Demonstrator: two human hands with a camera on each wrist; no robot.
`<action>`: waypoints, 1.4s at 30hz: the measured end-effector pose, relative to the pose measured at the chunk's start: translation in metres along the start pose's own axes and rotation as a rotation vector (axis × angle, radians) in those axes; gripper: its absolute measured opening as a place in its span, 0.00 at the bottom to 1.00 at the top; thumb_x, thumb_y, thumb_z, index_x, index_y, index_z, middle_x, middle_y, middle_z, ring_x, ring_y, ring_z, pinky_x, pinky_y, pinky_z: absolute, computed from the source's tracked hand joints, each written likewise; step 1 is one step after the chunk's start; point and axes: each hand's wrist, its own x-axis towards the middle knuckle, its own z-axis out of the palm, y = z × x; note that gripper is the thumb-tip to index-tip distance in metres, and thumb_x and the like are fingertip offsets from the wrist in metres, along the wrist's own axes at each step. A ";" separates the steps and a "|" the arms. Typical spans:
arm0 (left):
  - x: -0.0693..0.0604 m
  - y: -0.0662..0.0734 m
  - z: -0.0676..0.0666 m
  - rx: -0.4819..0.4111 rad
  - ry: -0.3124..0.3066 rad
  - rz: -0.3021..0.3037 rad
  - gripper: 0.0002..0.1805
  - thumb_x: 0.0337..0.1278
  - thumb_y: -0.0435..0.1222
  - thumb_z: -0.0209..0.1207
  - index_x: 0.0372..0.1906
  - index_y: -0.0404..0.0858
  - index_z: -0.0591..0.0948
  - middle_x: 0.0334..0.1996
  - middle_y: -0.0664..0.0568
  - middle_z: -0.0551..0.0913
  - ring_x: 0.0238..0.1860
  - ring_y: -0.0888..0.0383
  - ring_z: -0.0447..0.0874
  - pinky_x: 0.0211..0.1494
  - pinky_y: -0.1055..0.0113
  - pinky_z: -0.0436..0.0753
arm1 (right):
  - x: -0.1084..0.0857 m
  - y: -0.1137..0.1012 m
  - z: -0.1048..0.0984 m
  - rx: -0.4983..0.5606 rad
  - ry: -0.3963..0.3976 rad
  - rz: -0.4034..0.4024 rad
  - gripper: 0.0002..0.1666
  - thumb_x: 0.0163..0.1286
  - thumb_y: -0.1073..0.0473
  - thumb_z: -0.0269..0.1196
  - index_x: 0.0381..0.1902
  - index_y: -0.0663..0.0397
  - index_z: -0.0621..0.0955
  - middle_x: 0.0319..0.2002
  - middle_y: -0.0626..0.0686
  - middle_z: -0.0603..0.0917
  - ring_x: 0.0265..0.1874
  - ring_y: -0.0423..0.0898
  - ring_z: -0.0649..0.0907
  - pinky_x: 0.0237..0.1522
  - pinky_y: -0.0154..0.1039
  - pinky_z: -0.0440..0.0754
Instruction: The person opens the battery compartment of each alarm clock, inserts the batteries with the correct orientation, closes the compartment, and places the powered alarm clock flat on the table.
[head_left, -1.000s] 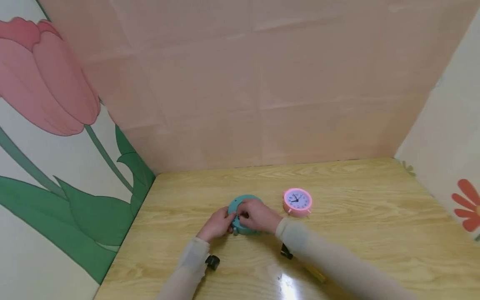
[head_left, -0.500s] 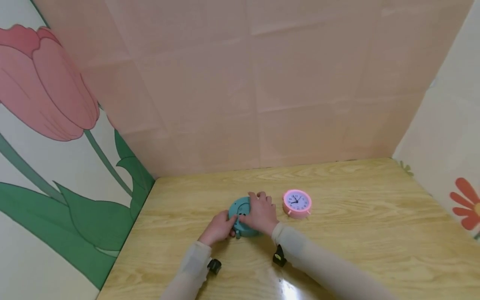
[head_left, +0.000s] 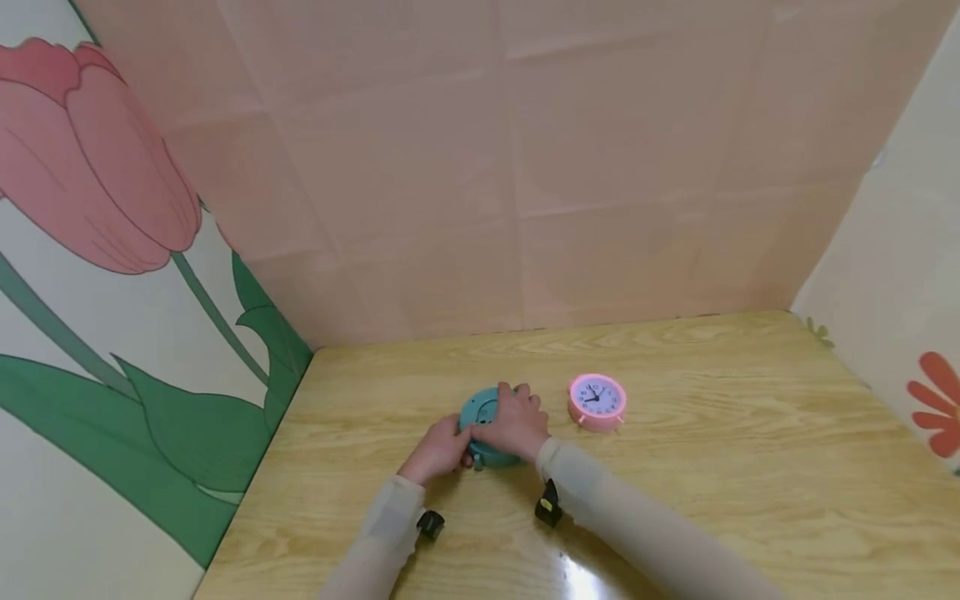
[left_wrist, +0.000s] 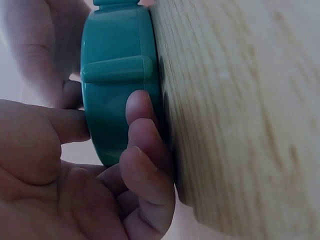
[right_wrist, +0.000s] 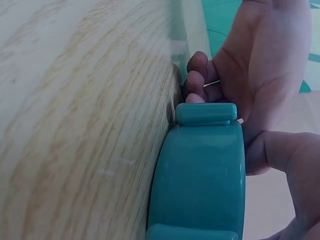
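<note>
A round teal alarm clock lies back side up on the wooden table, with its two stubby feet toward the person. My left hand holds it at the left: the thumb is on the upturned back, and curled fingers are against the side near the tabletop. From the right, my right hand lies over the clock. Its thumb presses on the back beside the left thumb, while the other fingers reach over the far right rim. The hand hides the middle and right of the back.
A pink alarm clock lies face up just right of the teal one. A pinkish sheet hangs behind the table. Painted walls flank both sides. Each wrist carries a small black camera.
One second ago my right fingers were bunched at the clock's back; they have spread over its right rim, thumb on the back. My left hand keeps its hold, and the clock stays put.
</note>
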 end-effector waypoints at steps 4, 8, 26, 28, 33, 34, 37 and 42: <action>-0.001 0.001 -0.001 -0.004 -0.004 0.010 0.14 0.79 0.41 0.45 0.46 0.36 0.77 0.23 0.50 0.81 0.23 0.57 0.76 0.23 0.67 0.73 | 0.000 -0.002 -0.002 0.007 -0.013 0.008 0.58 0.52 0.31 0.71 0.72 0.57 0.66 0.60 0.69 0.70 0.57 0.66 0.72 0.52 0.65 0.74; -0.002 0.001 -0.001 -0.007 -0.004 0.013 0.13 0.79 0.40 0.45 0.47 0.35 0.77 0.23 0.49 0.81 0.23 0.57 0.77 0.23 0.68 0.74 | 0.000 -0.004 -0.002 0.026 -0.023 0.016 0.58 0.53 0.33 0.72 0.73 0.58 0.65 0.60 0.69 0.69 0.57 0.66 0.71 0.53 0.65 0.72; 0.001 -0.002 -0.001 -0.007 -0.017 -0.001 0.15 0.79 0.42 0.45 0.48 0.37 0.77 0.24 0.50 0.82 0.21 0.59 0.75 0.23 0.68 0.73 | 0.006 0.000 -0.001 0.049 -0.054 0.022 0.57 0.55 0.34 0.72 0.74 0.56 0.63 0.62 0.68 0.68 0.59 0.66 0.69 0.55 0.65 0.70; 0.001 -0.003 -0.001 -0.008 -0.026 0.004 0.16 0.79 0.44 0.45 0.49 0.37 0.76 0.24 0.49 0.83 0.21 0.59 0.75 0.23 0.68 0.74 | 0.007 0.004 -0.003 0.067 -0.067 0.018 0.56 0.55 0.36 0.73 0.73 0.54 0.64 0.62 0.68 0.68 0.60 0.66 0.69 0.55 0.65 0.70; 0.000 -0.004 -0.002 -0.028 -0.033 0.025 0.18 0.79 0.46 0.47 0.49 0.35 0.75 0.24 0.46 0.83 0.22 0.56 0.78 0.25 0.66 0.76 | 0.008 0.013 -0.013 0.157 -0.103 0.032 0.51 0.54 0.44 0.76 0.72 0.48 0.67 0.62 0.67 0.70 0.60 0.65 0.70 0.54 0.63 0.73; -0.001 -0.004 -0.003 -0.032 -0.032 0.028 0.18 0.78 0.47 0.47 0.49 0.34 0.75 0.24 0.45 0.83 0.22 0.55 0.79 0.25 0.66 0.76 | 0.008 0.014 -0.014 0.173 -0.108 0.034 0.51 0.54 0.45 0.77 0.72 0.48 0.67 0.61 0.67 0.71 0.60 0.65 0.71 0.54 0.63 0.74; -0.001 -0.004 -0.004 -0.039 -0.036 0.027 0.18 0.78 0.47 0.47 0.49 0.34 0.75 0.25 0.45 0.83 0.23 0.55 0.79 0.26 0.66 0.77 | 0.008 0.013 -0.015 0.170 -0.121 0.041 0.51 0.54 0.45 0.77 0.72 0.46 0.67 0.60 0.66 0.72 0.58 0.64 0.72 0.53 0.62 0.74; -0.001 -0.002 -0.004 -0.048 -0.046 0.017 0.17 0.79 0.45 0.47 0.48 0.35 0.75 0.25 0.46 0.83 0.24 0.56 0.79 0.27 0.67 0.77 | 0.007 0.010 -0.016 0.155 -0.122 0.061 0.51 0.53 0.47 0.77 0.72 0.47 0.66 0.60 0.67 0.71 0.58 0.64 0.71 0.54 0.63 0.73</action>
